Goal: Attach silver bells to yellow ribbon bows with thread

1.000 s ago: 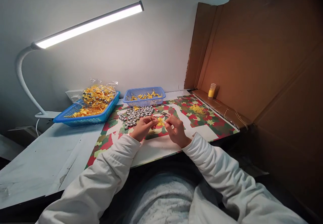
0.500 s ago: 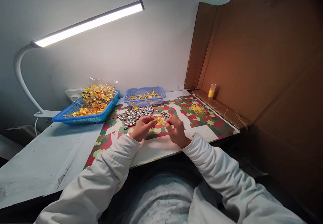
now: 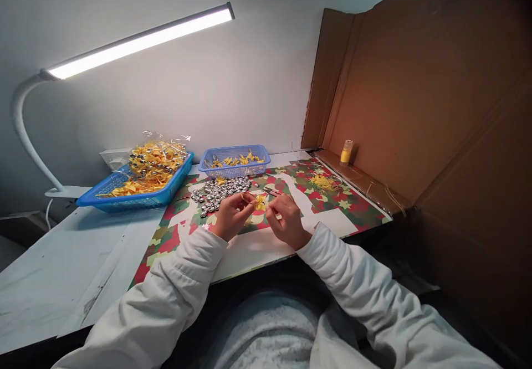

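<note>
A small yellow ribbon flower [image 3: 260,203] is held between my two hands above the patterned sheet. My left hand [image 3: 234,213] pinches it from the left, thumb and forefinger closed. From the right, my right hand [image 3: 287,219] is closed with its fingertips at the flower's edge, and a thin dark tool [image 3: 271,191] sticks out past the fingers. What exactly the right fingertips pinch is too small to tell. Silver bells [image 3: 224,190] lie in a loose pile just behind my left hand.
Behind the bells stands a blue basket [image 3: 235,172] with yellow pieces. A larger blue tray [image 3: 133,198] of yellow ribbon flowers is at the left, beside a lit lamp [image 3: 141,39]. Yellow threads [image 3: 323,182], a small yellow bottle [image 3: 346,153] and a cardboard wall [image 3: 415,92] are at the right.
The view has shifted slightly. The yellow flower now shows more openly between my hands, and my right fingers have moved a little left and closer together.
</note>
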The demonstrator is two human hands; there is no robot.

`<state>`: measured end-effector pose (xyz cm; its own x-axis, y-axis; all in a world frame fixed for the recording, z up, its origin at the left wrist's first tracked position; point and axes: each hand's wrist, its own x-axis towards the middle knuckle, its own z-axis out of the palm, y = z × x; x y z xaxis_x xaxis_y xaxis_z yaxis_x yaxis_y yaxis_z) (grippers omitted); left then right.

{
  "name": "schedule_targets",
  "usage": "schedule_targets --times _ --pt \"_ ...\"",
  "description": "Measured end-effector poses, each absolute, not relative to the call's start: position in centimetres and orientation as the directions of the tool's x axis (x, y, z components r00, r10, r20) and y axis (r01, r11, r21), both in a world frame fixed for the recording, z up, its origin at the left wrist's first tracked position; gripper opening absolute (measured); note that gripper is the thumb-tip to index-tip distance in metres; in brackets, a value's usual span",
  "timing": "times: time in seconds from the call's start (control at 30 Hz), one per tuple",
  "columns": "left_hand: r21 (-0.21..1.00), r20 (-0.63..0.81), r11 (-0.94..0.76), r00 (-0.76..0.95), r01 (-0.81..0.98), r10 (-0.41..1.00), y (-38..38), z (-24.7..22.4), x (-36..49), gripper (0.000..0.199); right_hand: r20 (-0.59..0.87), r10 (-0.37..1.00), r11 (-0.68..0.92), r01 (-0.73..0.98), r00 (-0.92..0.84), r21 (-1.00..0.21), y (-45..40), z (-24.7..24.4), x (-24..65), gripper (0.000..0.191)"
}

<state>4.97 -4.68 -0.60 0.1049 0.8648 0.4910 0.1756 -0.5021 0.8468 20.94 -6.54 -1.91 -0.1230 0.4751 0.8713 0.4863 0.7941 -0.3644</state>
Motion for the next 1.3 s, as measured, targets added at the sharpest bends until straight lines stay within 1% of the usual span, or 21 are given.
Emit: schedule_targets --times 0.13,0.23,0.5,0.77,1.0,1.1,1.3 --pt "0.783 0.560 -0.558 0.078 0.277 0.825 -4.81 -0.70 4.91 0.020 0.894 0.414 0.804 0.528 -0.170 -0.272 -6.65 -1.92 20.96 0.019" --pt "0.771 0.572 -0.569 0.084 0.284 0.816 -4.81 -0.68 4.93 0.019 0.911 0.372 0.819 0.525 -0.177 -0.232 -6.72 -1.88 21.04 0.018" --pt "0.819 0.530 -0.543 0.118 0.187 0.840 -4.63 -0.90 5.08 0.019 0.916 0.388 0.816 0.499 -0.101 -0.291 -6.76 -1.73 21.08 0.020" --pt "0.756 0.570 -0.576 0.118 0.311 0.813 -4.49 -1.15 4.88 0.018 0.930 0.354 0.817 0.516 -0.096 -0.257 -6.54 -1.84 20.92 0.020" --pt "0.702 0.610 -0.606 0.125 0.374 0.783 -4.73 -0.84 5.03 0.014 0.911 0.394 0.800 0.532 -0.118 -0.277 -6.54 -1.98 20.92 0.019" --pt "0.659 0.637 -0.623 0.128 0.421 0.760 -4.90 -0.68 5.07 0.012 0.921 0.365 0.794 0.562 -0.136 -0.232 -6.45 -2.06 20.87 0.019" --pt "0.593 0.680 -0.654 0.143 0.469 0.719 -5.11 -0.62 5.06 0.008 0.948 0.254 0.789 0.608 -0.192 -0.088 -6.22 -2.28 20.63 0.022"
